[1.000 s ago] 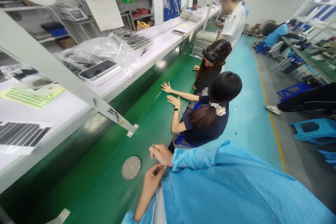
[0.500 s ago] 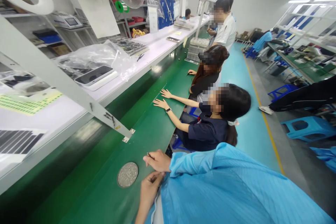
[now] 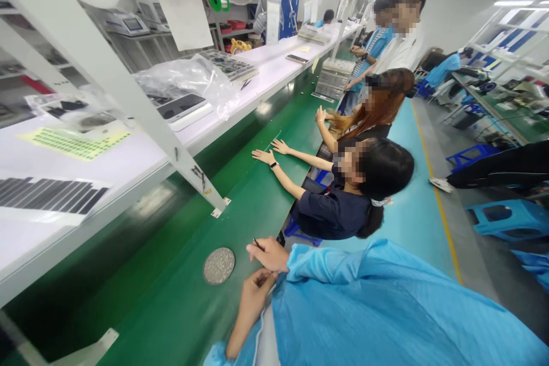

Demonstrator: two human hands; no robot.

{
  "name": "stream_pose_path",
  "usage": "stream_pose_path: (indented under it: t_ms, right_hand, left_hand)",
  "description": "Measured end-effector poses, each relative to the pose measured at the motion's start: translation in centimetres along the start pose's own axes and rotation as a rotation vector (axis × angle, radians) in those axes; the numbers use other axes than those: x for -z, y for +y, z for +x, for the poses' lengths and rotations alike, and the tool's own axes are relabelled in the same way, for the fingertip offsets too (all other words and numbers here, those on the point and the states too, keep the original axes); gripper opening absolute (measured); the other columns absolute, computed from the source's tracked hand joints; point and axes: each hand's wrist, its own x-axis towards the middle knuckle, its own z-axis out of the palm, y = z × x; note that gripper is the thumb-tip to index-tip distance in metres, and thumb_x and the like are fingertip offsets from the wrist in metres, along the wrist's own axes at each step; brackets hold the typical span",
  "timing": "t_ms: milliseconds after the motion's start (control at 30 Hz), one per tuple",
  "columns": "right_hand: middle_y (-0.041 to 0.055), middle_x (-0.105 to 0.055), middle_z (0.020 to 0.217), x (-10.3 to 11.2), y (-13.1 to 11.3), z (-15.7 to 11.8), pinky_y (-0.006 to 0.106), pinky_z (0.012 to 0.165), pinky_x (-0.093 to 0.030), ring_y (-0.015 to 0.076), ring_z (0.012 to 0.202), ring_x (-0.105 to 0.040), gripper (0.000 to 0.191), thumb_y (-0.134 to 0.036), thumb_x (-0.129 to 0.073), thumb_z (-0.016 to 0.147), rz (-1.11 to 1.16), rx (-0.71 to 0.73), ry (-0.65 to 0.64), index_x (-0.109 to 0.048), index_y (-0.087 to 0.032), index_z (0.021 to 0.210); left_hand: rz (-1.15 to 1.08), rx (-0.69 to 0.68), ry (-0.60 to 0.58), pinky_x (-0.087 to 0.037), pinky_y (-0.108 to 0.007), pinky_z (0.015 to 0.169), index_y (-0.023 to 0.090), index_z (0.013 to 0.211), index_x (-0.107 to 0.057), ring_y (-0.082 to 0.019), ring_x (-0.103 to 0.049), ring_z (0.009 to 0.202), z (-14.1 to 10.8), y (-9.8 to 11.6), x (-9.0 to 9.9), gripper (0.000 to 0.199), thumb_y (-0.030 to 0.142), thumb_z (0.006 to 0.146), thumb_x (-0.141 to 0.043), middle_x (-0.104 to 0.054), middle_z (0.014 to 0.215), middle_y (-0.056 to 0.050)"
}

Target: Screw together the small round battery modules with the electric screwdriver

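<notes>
My right hand (image 3: 269,254) is closed over the green bench surface (image 3: 171,303), with a thin dark tool (image 3: 257,243) poking out between thumb and fingers. Just below it, my left hand (image 3: 254,293) is pinched together beside the right wrist and the blue sleeve (image 3: 332,266); what lies between its fingertips is too small to name. A round dish (image 3: 218,266), silvery and speckled inside, rests on the bench to the left of both hands.
Beside me a seated person (image 3: 337,211) lays both hands on the bench. Farther along are a long-haired person (image 3: 377,108) and standing people. A white shelf (image 3: 141,163) holds a phone-like device (image 3: 182,107), plastic bags and label sheets. A slanted metal post (image 3: 171,151) meets the bench.
The view has shifted, so the bench things appear farther right. The long-haired person's hands have risen off the bench. A standing person in blue shows more fully. My hands keep about the same pose.
</notes>
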Motion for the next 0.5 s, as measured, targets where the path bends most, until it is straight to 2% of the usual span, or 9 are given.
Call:
stream_pose_path:
  t_ms: [100, 233, 333, 500]
  right_hand:
    - [-0.0025, -0.058, 0.063, -1.5, 0.0, -0.3, 0.024, 0.066, -0.038, 0.0119, 0.065, -0.056, 0.041, -0.04, -0.053, 0.102, 0.008, 0.045, 0.009, -0.068, -0.017, 0.071]
    - [-0.0024, -0.056, 0.06, -4.0, -1.0, -0.6, 0.024, 0.064, -0.038, 0.0118, 0.062, -0.055, 0.046, -0.044, -0.05, 0.101, 0.023, 0.032, 0.04, -0.062, -0.017, 0.066]
    - [-0.0017, -0.057, 0.061, -6.5, -1.7, -1.2, 0.024, 0.064, -0.038, 0.0119, 0.062, -0.055, 0.049, -0.047, -0.048, 0.101, 0.02, 0.024, -0.005, -0.06, -0.017, 0.066]
    - [0.0005, -0.058, 0.066, -11.3, -1.8, -2.4, 0.025, 0.067, -0.038, 0.0131, 0.066, -0.054, 0.052, -0.055, -0.043, 0.102, 0.031, -0.013, -0.061, -0.059, -0.017, 0.07]
  left_hand:
    - [-0.004, -0.007, -0.019, -0.054, -0.038, 0.072, 0.018, 0.085, -0.081, -0.032, -0.072, 0.079, -0.8, 0.0, 0.8, 0.056, 0.071, 0.067, -0.081, -0.079, 0.084, -0.009]
    - [-0.004, -0.039, -0.043, -0.055, -0.037, 0.074, 0.016, 0.084, -0.079, -0.031, -0.072, 0.08, -2.5, 0.6, 2.8, 0.049, 0.064, 0.071, -0.079, -0.079, 0.085, -0.01]
    - [-0.017, -0.037, -0.038, -0.055, -0.037, 0.077, 0.015, 0.085, -0.079, -0.03, -0.072, 0.08, -4.6, 0.6, 4.3, 0.048, 0.061, 0.073, -0.076, -0.078, 0.085, -0.011]
    - [-0.092, 0.051, 0.068, -0.053, -0.034, 0.081, 0.016, 0.089, -0.079, -0.026, -0.069, 0.084, -8.3, -2.1, 7.7, 0.045, 0.057, 0.07, -0.08, -0.078, 0.091, -0.009]
